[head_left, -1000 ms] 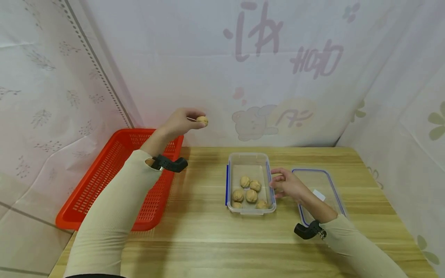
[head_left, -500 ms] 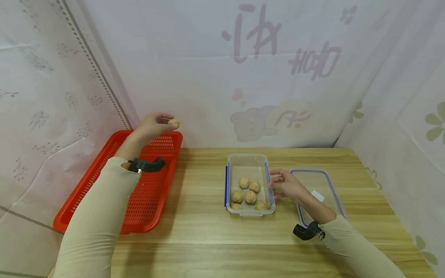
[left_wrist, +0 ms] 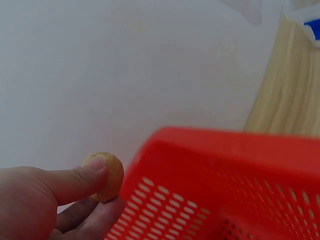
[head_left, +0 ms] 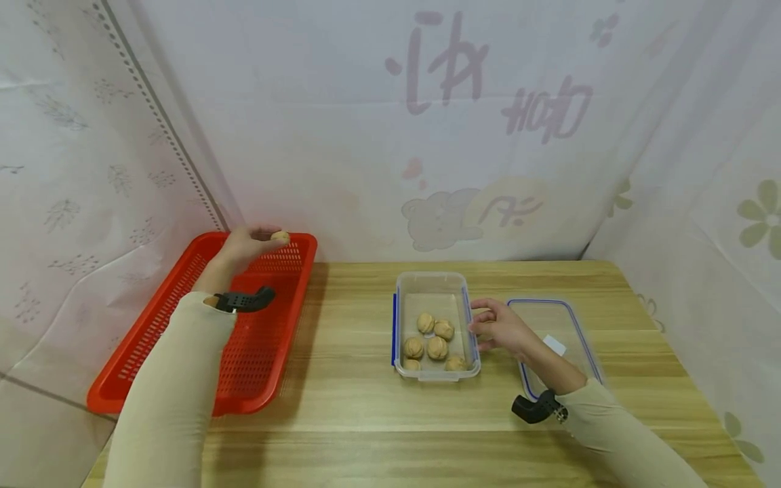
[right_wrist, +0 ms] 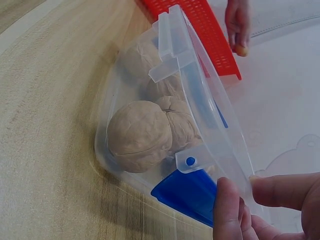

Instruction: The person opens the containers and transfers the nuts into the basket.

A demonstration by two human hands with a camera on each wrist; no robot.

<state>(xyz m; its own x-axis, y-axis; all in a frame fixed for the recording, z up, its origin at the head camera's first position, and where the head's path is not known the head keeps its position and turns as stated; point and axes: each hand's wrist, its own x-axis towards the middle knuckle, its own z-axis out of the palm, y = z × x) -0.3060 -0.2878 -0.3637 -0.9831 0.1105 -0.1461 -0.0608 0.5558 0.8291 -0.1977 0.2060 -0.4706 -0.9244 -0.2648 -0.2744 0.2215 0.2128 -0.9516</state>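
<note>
My left hand (head_left: 244, 245) pinches a walnut (head_left: 280, 236) between thumb and fingers at the far end of the red plastic basket (head_left: 291, 335). In the left wrist view that walnut (left_wrist: 114, 181) is beside the basket's rim (left_wrist: 225, 142). My right hand (head_left: 505, 329) holds the right side of a clear plastic food container (head_left: 430, 288). Its thumb (right_wrist: 277, 190) is at the rim, with the fingers by a blue latch (right_wrist: 187, 195). Several walnuts (head_left: 436, 348) lie in the container, mostly toward its near end.
The container's clear lid (head_left: 543, 314) with a blue seal lies on the wooden table (head_left: 360, 407), partly under my right forearm. A patterned white curtain (head_left: 342, 135) hangs behind the table. Both wrists wear black mounts.
My left hand has carried the walnut leftward and then down, from beyond the basket's right corner to its far rim. The right hand has stayed on the container.
</note>
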